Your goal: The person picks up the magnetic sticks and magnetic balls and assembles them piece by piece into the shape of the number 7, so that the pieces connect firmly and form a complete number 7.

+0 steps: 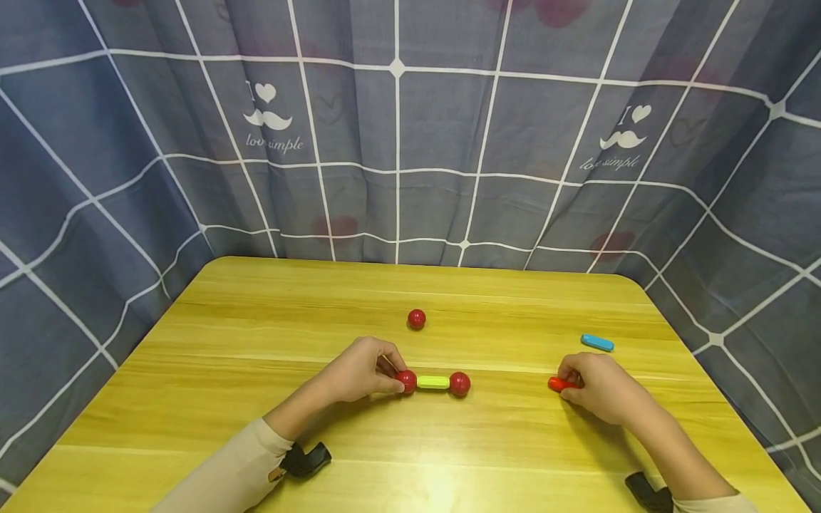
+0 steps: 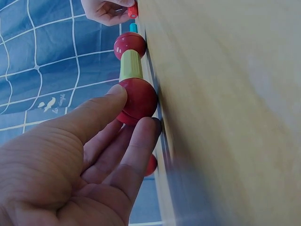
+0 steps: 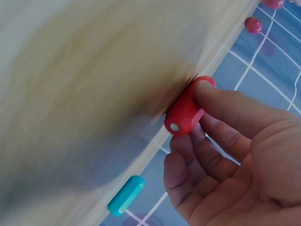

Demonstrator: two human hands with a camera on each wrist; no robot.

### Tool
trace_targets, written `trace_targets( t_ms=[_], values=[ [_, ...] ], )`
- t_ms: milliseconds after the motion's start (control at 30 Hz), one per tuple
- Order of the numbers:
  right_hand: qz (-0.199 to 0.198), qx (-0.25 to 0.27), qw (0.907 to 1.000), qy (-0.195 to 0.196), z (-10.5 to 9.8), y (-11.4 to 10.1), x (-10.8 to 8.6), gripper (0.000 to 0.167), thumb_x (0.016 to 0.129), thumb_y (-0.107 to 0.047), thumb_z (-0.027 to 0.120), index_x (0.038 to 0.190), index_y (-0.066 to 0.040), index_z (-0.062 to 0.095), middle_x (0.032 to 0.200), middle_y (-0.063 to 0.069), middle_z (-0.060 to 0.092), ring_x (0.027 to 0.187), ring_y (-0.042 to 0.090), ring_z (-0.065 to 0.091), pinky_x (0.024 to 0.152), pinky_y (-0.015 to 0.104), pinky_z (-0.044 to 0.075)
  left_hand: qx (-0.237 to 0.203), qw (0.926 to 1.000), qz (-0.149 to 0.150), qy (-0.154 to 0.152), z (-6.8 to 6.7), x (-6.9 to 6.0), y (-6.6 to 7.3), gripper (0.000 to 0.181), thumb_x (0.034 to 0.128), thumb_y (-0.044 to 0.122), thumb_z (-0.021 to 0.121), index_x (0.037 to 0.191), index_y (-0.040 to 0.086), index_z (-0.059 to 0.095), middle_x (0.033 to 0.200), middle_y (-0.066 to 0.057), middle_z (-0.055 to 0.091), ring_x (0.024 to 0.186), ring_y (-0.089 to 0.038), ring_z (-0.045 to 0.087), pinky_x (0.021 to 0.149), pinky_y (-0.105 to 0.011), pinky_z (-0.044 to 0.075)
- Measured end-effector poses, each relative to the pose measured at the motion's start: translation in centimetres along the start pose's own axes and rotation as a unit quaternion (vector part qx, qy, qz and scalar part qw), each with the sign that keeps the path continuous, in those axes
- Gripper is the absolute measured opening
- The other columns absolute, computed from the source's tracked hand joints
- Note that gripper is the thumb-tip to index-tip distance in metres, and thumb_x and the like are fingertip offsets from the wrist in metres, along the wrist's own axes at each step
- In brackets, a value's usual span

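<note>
A yellow-green rod (image 1: 432, 382) lies between two red balls, touching both. My left hand (image 1: 367, 370) pinches the left red ball (image 1: 407, 381) between thumb and fingers; the right red ball (image 1: 460, 384) is at the rod's other end. In the left wrist view the held ball (image 2: 139, 100) is close, with the ribbed rod (image 2: 131, 65) beyond it. Off to the right, my right hand (image 1: 601, 388) pinches a short red rod (image 1: 561, 384) at the table surface. The right wrist view shows this red rod (image 3: 185, 111) with a silvery disc on its end.
A single red ball (image 1: 417, 318) sits farther back on the wooden table (image 1: 256, 306). Behind the right hand lies a blue rod (image 1: 597, 343), also in the right wrist view (image 3: 126, 195). A grey-blue checked curtain (image 1: 359, 135) hangs around the table's back and sides.
</note>
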State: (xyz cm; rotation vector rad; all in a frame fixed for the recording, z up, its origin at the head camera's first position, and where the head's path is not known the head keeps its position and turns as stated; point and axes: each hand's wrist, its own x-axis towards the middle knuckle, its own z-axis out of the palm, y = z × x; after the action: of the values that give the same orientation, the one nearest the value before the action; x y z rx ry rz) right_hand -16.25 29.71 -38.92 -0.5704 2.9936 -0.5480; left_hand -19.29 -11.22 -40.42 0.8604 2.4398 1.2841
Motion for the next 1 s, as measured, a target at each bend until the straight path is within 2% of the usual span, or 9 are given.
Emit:
trace_targets(
  t_ms=[167, 433, 733, 833, 1000],
  values=[
    [0.001, 0.021, 0.9998, -0.008, 0.3, -1.2, 0.0, 0.016, 0.079, -0.008, 0.080, 0.084, -0.014, 0.066, 0.070, -0.011, 0.057, 0.061, 0.006, 0.049, 0.054, 0.024, 0.045, 0.000, 1.0000, 0.001, 0.003, 0.0, 0.0, 0.0, 0.015, 0.0784, 0.005, 0.081, 0.089, 0.008, 0.071, 0.085, 0.001, 0.071, 0.079, -0.012, 0.069, 0.064, -0.025, 0.056],
    [-0.007, 0.058, 0.9977, -0.034, 0.9, -3.2, -0.1, 0.009, 0.083, -0.011, 0.076, 0.085, -0.016, 0.068, 0.069, -0.012, 0.056, 0.059, 0.005, 0.048, 0.051, 0.023, 0.044, -0.002, 1.0000, 0.003, 0.002, 0.2, 0.0, -0.1, 0.016, 0.0780, 0.004, 0.082, 0.089, 0.008, 0.070, 0.083, 0.000, 0.070, 0.077, -0.012, 0.069, 0.066, -0.025, 0.056],
    [-0.007, 0.115, 0.9916, -0.058, 1.6, -5.1, 0.2, 0.004, 0.085, -0.014, 0.074, 0.087, -0.017, 0.071, 0.072, -0.013, 0.062, 0.064, 0.006, 0.056, 0.055, 0.024, 0.049, -0.002, 1.0000, 0.002, 0.003, 0.1, 0.0, -0.1, 0.015, 0.0786, 0.006, 0.081, 0.089, 0.009, 0.071, 0.083, 0.002, 0.071, 0.078, -0.011, 0.069, 0.065, -0.025, 0.056],
    [0.003, 0.151, 0.9853, -0.080, 1.8, -5.7, 0.2, 0.004, 0.086, -0.016, 0.073, 0.089, -0.014, 0.071, 0.074, -0.010, 0.065, 0.064, 0.008, 0.058, 0.053, 0.025, 0.050, 0.000, 1.0000, 0.000, 0.002, 0.1, 0.0, -0.1, 0.015, 0.0785, 0.005, 0.081, 0.089, 0.009, 0.070, 0.084, 0.001, 0.071, 0.078, -0.012, 0.069, 0.066, -0.025, 0.056],
    [0.031, 0.237, 0.9636, -0.120, 2.2, -6.7, 0.3, 0.007, 0.087, -0.017, 0.072, 0.089, -0.010, 0.072, 0.072, -0.001, 0.067, 0.061, 0.017, 0.061, 0.050, 0.030, 0.052, -0.002, 1.0000, -0.002, 0.002, 0.1, 0.0, -0.2, 0.016, 0.0784, 0.005, 0.081, 0.089, 0.009, 0.070, 0.085, 0.000, 0.072, 0.078, -0.012, 0.069, 0.066, -0.024, 0.056]
  ],
)
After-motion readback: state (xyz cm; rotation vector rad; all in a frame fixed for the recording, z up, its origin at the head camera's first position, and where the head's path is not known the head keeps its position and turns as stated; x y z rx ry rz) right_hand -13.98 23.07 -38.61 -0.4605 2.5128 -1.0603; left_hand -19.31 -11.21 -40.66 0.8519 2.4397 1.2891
